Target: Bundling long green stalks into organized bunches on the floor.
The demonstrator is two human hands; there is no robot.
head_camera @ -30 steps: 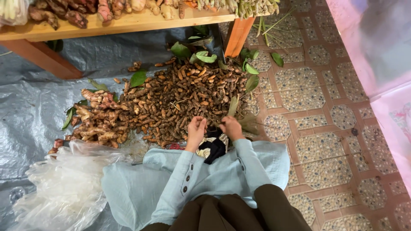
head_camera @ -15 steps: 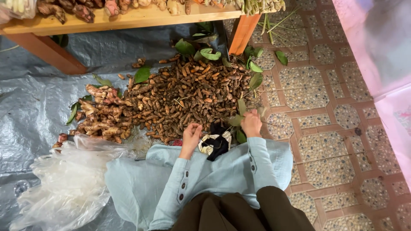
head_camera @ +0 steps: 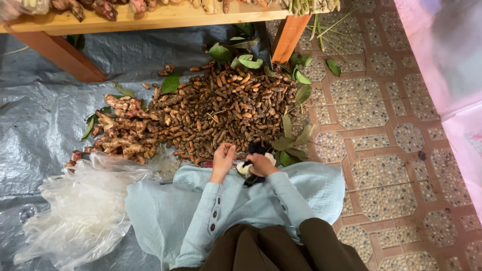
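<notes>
A small black-and-white object (head_camera: 254, 163), too hidden to identify, sits at the near edge of the turmeric root pile (head_camera: 226, 113). The right hand (head_camera: 261, 164) closes its grip around it. The left hand (head_camera: 223, 159), fingers loosely curled, touches the roots. A clear plastic bag (head_camera: 80, 211) lies left on the grey tarp (head_camera: 35, 130), below the wooden desk (head_camera: 150, 20).

The right hand (head_camera: 261, 164) covers most of a small black-and-white object (head_camera: 249, 170), too hidden to identify. The top edge cuts off the wooden desk (head_camera: 150, 19) and its roots. The left fingers (head_camera: 227, 148) curl, their grasp unclear.
</notes>
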